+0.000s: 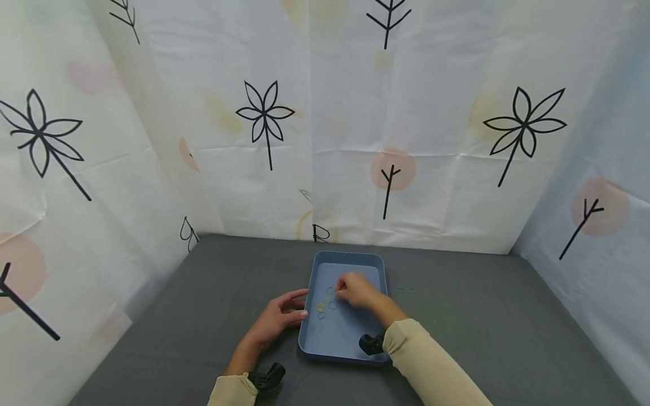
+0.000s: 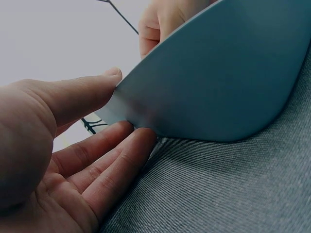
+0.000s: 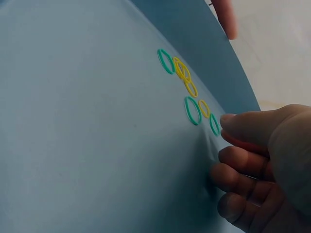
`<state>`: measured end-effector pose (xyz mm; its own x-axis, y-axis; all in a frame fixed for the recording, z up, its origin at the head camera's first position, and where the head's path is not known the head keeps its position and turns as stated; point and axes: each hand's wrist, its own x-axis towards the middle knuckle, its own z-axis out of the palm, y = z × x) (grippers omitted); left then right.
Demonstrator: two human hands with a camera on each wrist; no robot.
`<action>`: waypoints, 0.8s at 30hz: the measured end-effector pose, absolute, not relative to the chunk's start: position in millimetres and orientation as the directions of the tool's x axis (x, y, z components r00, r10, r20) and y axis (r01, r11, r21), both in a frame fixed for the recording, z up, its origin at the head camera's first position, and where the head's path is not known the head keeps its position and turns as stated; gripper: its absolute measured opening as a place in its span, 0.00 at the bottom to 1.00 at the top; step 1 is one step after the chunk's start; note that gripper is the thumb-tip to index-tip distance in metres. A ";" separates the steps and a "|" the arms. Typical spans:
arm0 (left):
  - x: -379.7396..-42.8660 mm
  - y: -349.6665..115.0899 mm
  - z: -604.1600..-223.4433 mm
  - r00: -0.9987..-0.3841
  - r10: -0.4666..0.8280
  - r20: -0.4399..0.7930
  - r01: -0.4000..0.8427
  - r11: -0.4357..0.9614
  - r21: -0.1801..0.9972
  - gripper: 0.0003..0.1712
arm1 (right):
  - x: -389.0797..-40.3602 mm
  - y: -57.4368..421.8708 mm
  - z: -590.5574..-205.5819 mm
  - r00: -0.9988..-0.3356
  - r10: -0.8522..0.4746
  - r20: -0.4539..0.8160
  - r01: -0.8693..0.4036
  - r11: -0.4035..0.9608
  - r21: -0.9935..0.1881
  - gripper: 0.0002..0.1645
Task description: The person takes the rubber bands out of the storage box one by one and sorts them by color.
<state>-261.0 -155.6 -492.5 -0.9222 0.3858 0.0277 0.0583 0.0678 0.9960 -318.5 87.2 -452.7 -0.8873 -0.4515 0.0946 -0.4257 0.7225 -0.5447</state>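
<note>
Cream sleeves | left hand touches tray | right hand near rings

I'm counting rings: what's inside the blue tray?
Three green rings and several yellow rings lie inside the blue tray, toward its left side. What lies beneath the right hand is covered and cannot be seen.

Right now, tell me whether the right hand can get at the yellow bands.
Probably yes: the yellow bands lie uncovered in the blue tray, and the right hand is over that tray, close by. The left hand is at the tray's edge, apparently out of the way.
</note>
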 end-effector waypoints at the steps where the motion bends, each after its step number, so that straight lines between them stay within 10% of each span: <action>1: -261.0 -155.7 -492.5 -0.923 0.385 0.026 0.056 0.066 0.996 0.35 | -318.9 87.0 -453.7 -0.884 -0.460 0.090 -0.429 0.719 -0.547 0.07; 24: -261.8 -155.5 -493.2 -0.927 0.375 0.025 0.061 0.084 0.995 0.34 | -314.9 79.1 -455.9 -0.847 -0.526 0.078 -0.493 0.721 -0.486 0.09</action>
<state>-261.8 -155.5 -493.2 -0.9266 0.3751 0.0254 0.0614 0.0842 0.9946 -314.9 79.1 -455.9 -0.8469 -0.5260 0.0782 -0.4931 0.7215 -0.4862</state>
